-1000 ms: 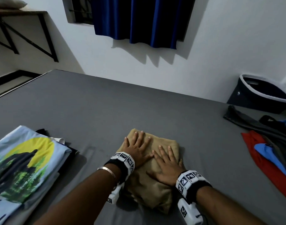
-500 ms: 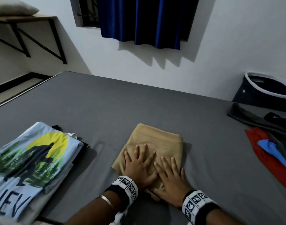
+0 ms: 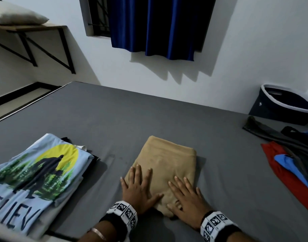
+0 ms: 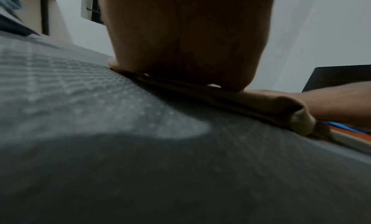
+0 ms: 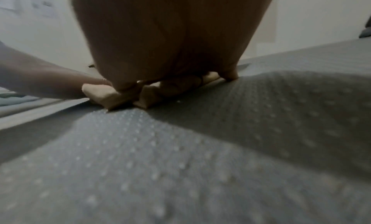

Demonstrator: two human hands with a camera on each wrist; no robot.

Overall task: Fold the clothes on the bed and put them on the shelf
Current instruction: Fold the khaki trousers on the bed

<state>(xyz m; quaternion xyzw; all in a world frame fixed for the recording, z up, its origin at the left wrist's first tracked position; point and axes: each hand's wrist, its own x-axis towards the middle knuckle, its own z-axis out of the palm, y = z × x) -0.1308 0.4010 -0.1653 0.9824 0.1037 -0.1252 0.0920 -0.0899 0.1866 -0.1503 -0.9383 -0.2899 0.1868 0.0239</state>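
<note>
Pressure should spread evenly as I flatten this fold. My left hand (image 3: 138, 193) and right hand (image 3: 188, 201) lie flat, fingers (image 3: 137, 173) straight and spread, on the near edge of the folded tan knit garment (image 3: 165, 163). It lies squared under my palms on the grey bed (image 3: 149, 116).

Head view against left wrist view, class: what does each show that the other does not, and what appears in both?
Only the head view shows the folded printed T-shirt, the wall shelf with a pillow, the blue curtain and the backs of both flat hands.

Only the left wrist view shows the tan garment's stacked fold edges side-on and the bedsheet's dotted weave.

Both show the left hand and right hand pressing the tan garment on the grey bed, and the dark basket.
</note>
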